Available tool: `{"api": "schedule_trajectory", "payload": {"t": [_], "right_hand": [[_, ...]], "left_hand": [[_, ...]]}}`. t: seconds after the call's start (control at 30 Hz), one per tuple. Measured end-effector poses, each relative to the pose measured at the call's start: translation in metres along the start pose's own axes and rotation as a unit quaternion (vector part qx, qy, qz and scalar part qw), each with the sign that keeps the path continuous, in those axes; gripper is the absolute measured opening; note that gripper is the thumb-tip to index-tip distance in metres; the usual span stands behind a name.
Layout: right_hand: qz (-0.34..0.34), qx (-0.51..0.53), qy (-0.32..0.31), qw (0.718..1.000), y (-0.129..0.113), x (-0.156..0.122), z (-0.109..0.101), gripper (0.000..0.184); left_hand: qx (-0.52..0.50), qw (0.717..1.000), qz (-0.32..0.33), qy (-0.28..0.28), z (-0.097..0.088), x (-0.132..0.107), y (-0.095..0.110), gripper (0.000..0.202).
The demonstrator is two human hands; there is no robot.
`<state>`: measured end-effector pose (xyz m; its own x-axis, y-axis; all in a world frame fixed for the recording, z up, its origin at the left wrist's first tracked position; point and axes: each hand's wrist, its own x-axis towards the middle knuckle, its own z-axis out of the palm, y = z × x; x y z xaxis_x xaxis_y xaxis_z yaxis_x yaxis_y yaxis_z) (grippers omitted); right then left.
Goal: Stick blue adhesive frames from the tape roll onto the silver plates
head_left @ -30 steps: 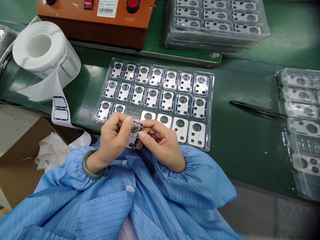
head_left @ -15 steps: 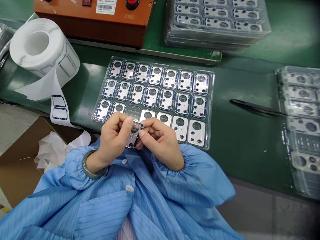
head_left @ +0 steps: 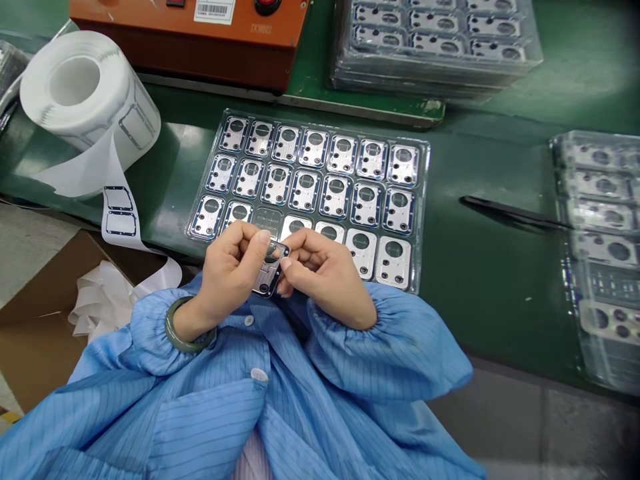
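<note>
Head camera showed our left hand [head_left: 227, 273] and right hand [head_left: 330, 277] pressed close, pinching a small metal plate [head_left: 267, 277] between thumbs and fingertips, over the bottom row of a clear tray [head_left: 424, 200]. That tray lay on a green bench mat [head_left: 480, 313], with tweezers [head_left: 510, 212] to its right and a label roll [head_left: 90, 87] to its left. An orange control box [head_left: 185, 40] and stacked trays [head_left: 435, 77] stood beyond; a blurred tray [head_left: 595, 267] at right seemed to hold similar plates. A cardboard box [head_left: 45, 320] sat below the bench edge.
</note>
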<state>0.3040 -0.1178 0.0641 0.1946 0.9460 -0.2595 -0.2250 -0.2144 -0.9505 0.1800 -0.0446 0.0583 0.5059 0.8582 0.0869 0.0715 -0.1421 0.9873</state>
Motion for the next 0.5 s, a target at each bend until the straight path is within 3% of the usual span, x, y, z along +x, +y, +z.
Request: {"api": "schedule_trajectory", "payload": {"t": [0.33,0.5], "right_hand": [[-0.014,-0.007,-0.013,1.000,0.0007,0.0007,0.0006,0.014],[-0.053,-0.031,-0.026,0.998,0.0033,-0.0025,0.0013,0.020]], "left_hand": [[-0.013,0.999,-0.027,0.016,-0.0005,-0.0004,0.0007,0.030],[-0.024,0.998,-0.006,0.056,-0.0010,0.0008,-0.0007,0.029]]}}
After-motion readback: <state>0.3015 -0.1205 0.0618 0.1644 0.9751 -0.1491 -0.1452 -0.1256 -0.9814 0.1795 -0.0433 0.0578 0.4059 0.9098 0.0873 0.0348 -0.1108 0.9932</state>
